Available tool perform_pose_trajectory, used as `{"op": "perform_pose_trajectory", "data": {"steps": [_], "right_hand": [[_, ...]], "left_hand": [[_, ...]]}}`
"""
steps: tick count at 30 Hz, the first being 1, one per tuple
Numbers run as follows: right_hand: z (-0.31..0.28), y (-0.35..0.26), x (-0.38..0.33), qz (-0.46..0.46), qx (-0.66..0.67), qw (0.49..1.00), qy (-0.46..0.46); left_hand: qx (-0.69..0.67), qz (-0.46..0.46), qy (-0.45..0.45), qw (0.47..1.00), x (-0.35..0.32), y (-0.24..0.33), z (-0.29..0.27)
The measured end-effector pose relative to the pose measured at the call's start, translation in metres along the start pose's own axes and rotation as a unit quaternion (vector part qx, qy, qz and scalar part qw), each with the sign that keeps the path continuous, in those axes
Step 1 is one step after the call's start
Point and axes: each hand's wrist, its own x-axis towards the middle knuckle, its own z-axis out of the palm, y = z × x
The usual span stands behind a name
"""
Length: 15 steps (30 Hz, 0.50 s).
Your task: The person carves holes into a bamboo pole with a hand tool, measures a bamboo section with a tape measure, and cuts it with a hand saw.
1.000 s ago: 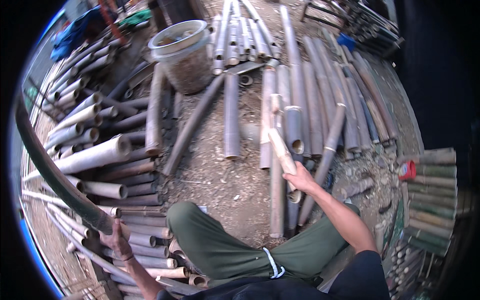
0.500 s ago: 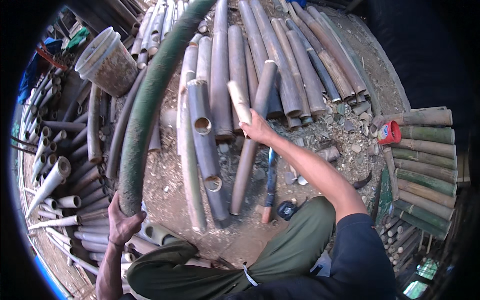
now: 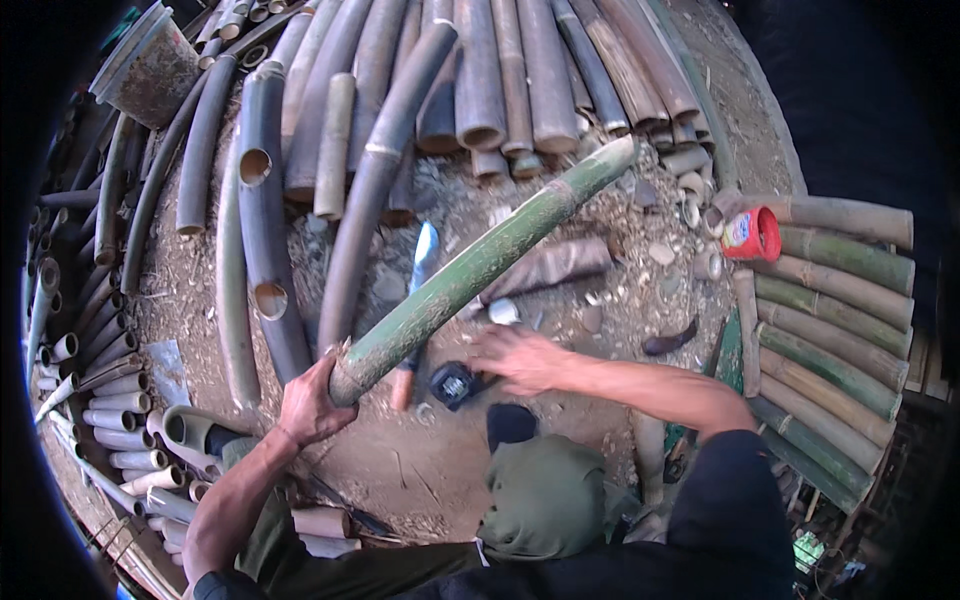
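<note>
Fingers of the left hand (image 3: 308, 404) are wrapped around the cut end of a green bamboo pole (image 3: 478, 270), gripping it firmly. From this grip the pole goes up and to the right, over the ground, and its far end lies near the pile of grey bamboo poles (image 3: 520, 70). The right hand (image 3: 520, 357) is blurred, with its fingers loosely spread and pointing left; it hovers just beside a small black tape measure (image 3: 455, 384) on the soil, and I cannot tell if it touches it. A knife (image 3: 416, 310) with a wooden handle lies under the green pole, just left of the tape measure. Farther right of the right hand, a red can (image 3: 751, 234) sits by stacked green bamboo (image 3: 840, 320). A bucket (image 3: 150, 65) stands far up and left.
</note>
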Motion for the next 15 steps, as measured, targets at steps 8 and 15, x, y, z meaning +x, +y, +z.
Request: {"op": "perform_pose_trajectory", "data": {"steps": [8, 15], "right_hand": [[0.104, -0.082, 0.021, 0.145, -0.019, 0.98, 0.135], [0.097, -0.151, -0.028, 0.268, 0.116, 0.946, 0.141]], "left_hand": [[0.069, 0.044, -0.021, 0.996, -0.046, 0.039, 0.097], [0.036, 0.014, -0.014, 0.999, -0.098, 0.023, 0.151]]}}
